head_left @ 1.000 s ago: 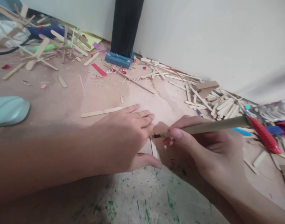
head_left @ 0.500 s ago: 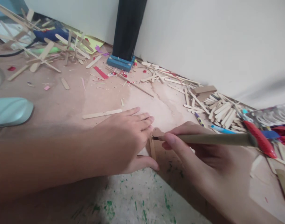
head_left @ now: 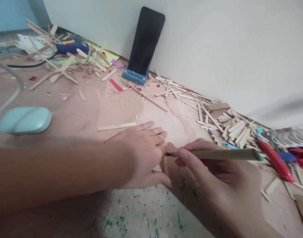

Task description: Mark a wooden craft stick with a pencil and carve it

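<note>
My left hand (head_left: 138,155) lies flat on the wooden board, fingers stretched out and pressing down a small wooden craft stick (head_left: 165,165) between fingertips and thumb. My right hand (head_left: 215,175) is closed round a tan pen-like tool (head_left: 215,154), whose dark tip touches the top end of that stick beside a small brown cardboard piece (head_left: 171,147). A paint-flecked pale mat (head_left: 146,215) lies just below both hands.
A pile of craft sticks (head_left: 233,124) lies along the wall at right, with a red-handled tool (head_left: 275,160) and plastic bag. A dark phone (head_left: 146,41) stands in a blue holder (head_left: 135,76). A stick structure (head_left: 67,62) and a pale green lamp base (head_left: 24,119) are at left.
The camera has tilted up, so the whole phone shows. My right hand has drawn the tool tip slightly toward the left hand's fingertips; the left hand stays pressed in place.
</note>
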Motion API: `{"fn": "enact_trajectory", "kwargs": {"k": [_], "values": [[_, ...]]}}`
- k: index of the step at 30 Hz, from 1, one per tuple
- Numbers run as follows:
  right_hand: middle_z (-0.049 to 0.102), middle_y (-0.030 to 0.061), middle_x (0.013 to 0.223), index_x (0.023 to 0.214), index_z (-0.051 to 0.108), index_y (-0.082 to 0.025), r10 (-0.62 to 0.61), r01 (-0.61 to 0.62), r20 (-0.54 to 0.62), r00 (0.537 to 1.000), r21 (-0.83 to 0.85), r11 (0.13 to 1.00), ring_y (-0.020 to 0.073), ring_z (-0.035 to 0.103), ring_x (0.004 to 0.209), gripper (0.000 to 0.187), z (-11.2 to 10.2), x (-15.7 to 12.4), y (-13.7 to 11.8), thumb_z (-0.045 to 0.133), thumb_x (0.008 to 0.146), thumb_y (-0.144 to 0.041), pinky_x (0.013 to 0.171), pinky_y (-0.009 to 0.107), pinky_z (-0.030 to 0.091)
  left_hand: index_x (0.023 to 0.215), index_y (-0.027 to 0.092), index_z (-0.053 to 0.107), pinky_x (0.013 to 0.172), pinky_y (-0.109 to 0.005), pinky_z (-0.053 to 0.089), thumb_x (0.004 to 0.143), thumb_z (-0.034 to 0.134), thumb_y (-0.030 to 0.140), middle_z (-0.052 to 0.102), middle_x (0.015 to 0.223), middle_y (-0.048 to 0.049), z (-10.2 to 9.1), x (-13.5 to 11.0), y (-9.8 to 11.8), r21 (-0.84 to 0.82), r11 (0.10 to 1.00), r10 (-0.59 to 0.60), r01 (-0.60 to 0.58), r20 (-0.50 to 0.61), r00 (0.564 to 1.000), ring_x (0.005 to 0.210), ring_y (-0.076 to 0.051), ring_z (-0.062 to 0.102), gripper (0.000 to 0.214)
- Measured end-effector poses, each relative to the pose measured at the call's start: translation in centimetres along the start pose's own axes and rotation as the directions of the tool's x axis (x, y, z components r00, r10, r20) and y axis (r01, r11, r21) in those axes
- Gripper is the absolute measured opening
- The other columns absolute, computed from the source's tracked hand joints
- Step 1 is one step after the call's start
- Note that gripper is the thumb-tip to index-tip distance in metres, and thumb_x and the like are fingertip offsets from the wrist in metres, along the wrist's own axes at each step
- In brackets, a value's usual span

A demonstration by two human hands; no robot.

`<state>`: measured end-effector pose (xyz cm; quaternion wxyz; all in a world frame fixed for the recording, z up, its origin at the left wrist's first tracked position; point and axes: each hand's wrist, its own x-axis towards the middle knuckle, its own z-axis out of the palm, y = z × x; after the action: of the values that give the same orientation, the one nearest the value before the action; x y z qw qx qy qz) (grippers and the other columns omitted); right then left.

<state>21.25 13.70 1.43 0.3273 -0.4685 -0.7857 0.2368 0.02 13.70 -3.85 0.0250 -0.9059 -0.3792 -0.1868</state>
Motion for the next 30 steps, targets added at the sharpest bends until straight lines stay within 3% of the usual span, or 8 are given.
{"fn": "enact_trajectory", "kwargs": {"k": [7, 11, 14, 19, 23, 26, 30], "values": [[0.073, 0.0010, 0.074, 0.084, 0.076, -0.027, -0.032, 0.033, 0.017, 0.999, -0.042, 0.999, 0.0152, 0.065, 0.059, 0.014, 0.2, -0.1, -0.5, 0.074, 0.098, -0.032, 0.045, 0.023, 0.046, 0.132, 0.008, 0.073, 0.126, -0.044, 0.033, 0.101, 0.044, 0.078, 0.067, 0.146, -0.0193, -0.1, 0.2, 0.0, 0.004, 1.000, -0.015, 0.015, 0.041, 0.999, 0.143, -0.030, 0.059, 0.083], [0.073, 0.0028, 0.076, 0.085, 0.076, -0.025, 0.071, -0.071, 0.021, 0.997, 0.023, 0.997, 0.0171, 0.068, 0.064, 0.016, 0.6, -0.2, -0.9, 0.074, 0.098, -0.034, 0.047, 0.023, 0.050, 0.127, 0.010, 0.077, 0.125, -0.044, 0.035, 0.101, 0.049, 0.074, 0.068, 0.146, -0.0187, -0.4, 0.3, 0.0, 0.009, 1.000, -0.004, 0.003, 0.063, 0.998, 0.141, -0.031, 0.060, 0.074], [0.074, 0.0034, 0.077, 0.085, 0.079, -0.024, 0.124, -0.126, 0.024, 0.992, 0.144, 0.982, 0.0172, 0.069, 0.067, 0.016, 0.6, 0.0, -0.5, 0.079, 0.095, -0.036, 0.052, 0.023, 0.054, 0.132, 0.008, 0.073, 0.124, -0.047, 0.035, 0.101, 0.046, 0.077, 0.068, 0.145, -0.0197, -0.5, 0.3, 0.0, 0.011, 1.000, 0.004, -0.004, 0.064, 0.998, 0.141, -0.032, 0.060, 0.080], [0.076, 0.0043, 0.077, 0.088, 0.080, -0.022, 0.271, -0.298, 0.123, 0.955, 0.396, 0.869, 0.0187, 0.072, 0.068, 0.020, 0.3, 0.3, 1.2, 0.085, 0.089, -0.041, 0.060, 0.028, 0.061, 0.142, 0.004, 0.066, 0.125, -0.049, 0.034, 0.102, 0.041, 0.079, 0.064, 0.149, -0.0213, -0.4, 0.2, 0.2, -0.006, 1.000, -0.016, 0.016, 0.064, 0.998, 0.144, -0.033, 0.057, 0.088], [0.077, 0.0075, 0.079, 0.091, 0.080, -0.019, 0.305, -0.379, 0.225, 0.925, 0.503, 0.777, 0.0218, 0.074, 0.071, 0.023, 0.2, 0.3, 2.0, 0.085, 0.089, -0.041, 0.064, 0.033, 0.062, 0.143, 0.004, 0.065, 0.125, -0.048, 0.034, 0.102, 0.040, 0.080, 0.062, 0.151, -0.0213, -0.4, 0.2, 0.2, -0.001, 1.000, -0.029, 0.030, 0.079, 0.996, 0.145, -0.032, 0.057, 0.091], [0.078, 0.0072, 0.080, 0.091, 0.080, -0.020, 0.300, -0.367, 0.212, 0.930, 0.490, 0.791, 0.0206, 0.074, 0.072, 0.021, 0.2, 0.4, 1.9, 0.083, 0.091, -0.040, 0.067, 0.033, 0.064, 0.142, 0.004, 0.066, 0.125, -0.046, 0.033, 0.103, 0.036, 0.080, 0.062, 0.151, -0.0207, -0.4, 0.2, 0.3, 0.009, 1.000, -0.026, 0.026, 0.083, 0.996, 0.145, -0.031, 0.057, 0.091], [0.077, 0.0051, 0.079, 0.086, 0.080, -0.022, 0.247, -0.285, 0.144, 0.958, 0.399, 0.871, 0.0190, 0.073, 0.068, 0.018, 0.0, 0.3, 1.5, 0.082, 0.092, -0.039, 0.065, 0.031, 0.064, 0.140, 0.005, 0.068, 0.124, -0.047, 0.035, 0.101, 0.042, 0.081, 0.063, 0.149, -0.0208, -0.5, 0.2, 0.3, 0.017, 1.000, -0.024, 0.023, 0.070, 0.997, 0.144, -0.032, 0.058, 0.089]]}}
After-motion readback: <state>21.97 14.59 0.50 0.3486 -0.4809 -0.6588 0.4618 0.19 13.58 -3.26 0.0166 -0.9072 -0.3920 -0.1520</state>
